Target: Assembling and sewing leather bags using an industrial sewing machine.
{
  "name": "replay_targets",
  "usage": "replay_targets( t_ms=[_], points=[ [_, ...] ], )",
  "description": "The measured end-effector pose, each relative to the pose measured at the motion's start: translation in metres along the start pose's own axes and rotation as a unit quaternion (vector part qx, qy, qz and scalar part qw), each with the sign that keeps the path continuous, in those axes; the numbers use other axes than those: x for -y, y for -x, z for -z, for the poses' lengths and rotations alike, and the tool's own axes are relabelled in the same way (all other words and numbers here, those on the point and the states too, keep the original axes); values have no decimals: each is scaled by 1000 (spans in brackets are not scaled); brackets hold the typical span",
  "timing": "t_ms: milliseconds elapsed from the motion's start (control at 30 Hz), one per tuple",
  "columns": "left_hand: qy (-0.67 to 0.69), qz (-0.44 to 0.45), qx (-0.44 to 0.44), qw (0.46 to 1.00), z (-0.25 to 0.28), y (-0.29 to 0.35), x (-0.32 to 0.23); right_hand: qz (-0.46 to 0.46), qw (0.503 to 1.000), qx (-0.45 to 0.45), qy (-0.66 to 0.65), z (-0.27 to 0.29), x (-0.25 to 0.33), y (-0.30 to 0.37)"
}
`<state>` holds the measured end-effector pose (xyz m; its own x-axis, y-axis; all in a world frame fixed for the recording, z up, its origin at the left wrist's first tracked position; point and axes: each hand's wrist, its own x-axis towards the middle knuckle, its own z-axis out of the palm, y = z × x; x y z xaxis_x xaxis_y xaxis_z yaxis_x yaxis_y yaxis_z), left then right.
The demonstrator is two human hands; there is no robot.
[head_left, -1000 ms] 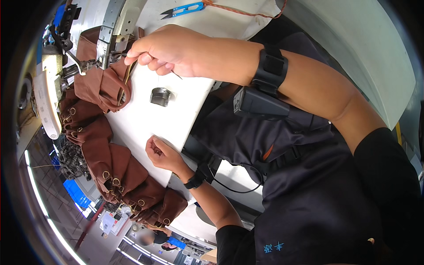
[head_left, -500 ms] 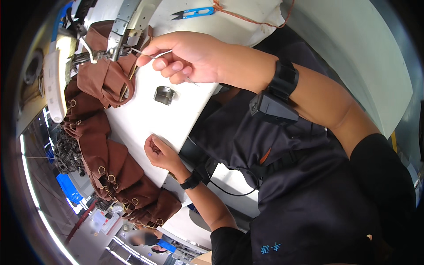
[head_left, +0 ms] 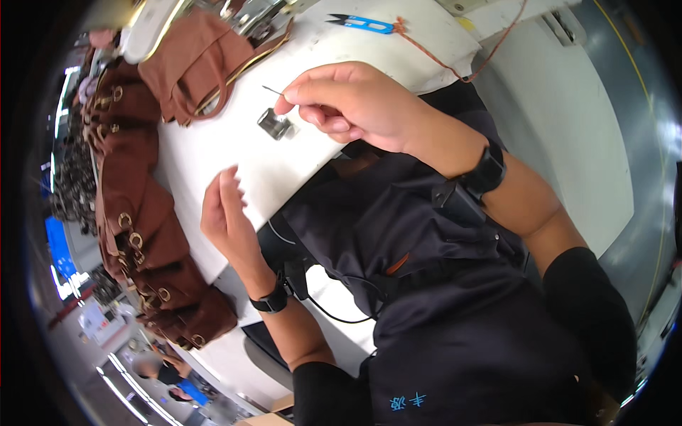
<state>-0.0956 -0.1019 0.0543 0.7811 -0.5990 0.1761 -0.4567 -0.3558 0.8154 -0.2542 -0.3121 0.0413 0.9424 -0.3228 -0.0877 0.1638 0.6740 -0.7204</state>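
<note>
My right hand pinches a thin metal rod with a pointed tip, its exact kind unclear, above the white table. Below its fingertips lies a small, shiny dark metal piece with a curved face. My left hand hovers over the table's near left part, loosely open with nothing seen in it; its fingertips are slightly blurred. Farther off, a brown bag with a looped handle and a zipper edge rests by the sewing machine.
Several brown bag pieces with gold rings hang along the table's left side. Blue thread snips lie at the far edge, tied to an orange cord. Other people work at the lower left.
My right hand has drawn back from the machine with the metal rod. My left hand has risen and its fingers have straightened. The whole view has shifted too.
</note>
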Motion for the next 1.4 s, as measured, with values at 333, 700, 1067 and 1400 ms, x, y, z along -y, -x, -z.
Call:
replay_targets(
  t_ms=[333,700,1067,1400],
  points=[
    [270,47,125,953,-48,-1,-52,241,849,-99,461,-27,-19,14],
    [237,63,125,961,-48,3,-42,244,775,-59,580,-12,-24,23],
    [198,67,155,965,-51,0,-28,212,769,-30,602,11,-19,26],
    [120,123,-50,984,-37,-1,27,143,956,-162,197,24,16,-17]
  ],
)
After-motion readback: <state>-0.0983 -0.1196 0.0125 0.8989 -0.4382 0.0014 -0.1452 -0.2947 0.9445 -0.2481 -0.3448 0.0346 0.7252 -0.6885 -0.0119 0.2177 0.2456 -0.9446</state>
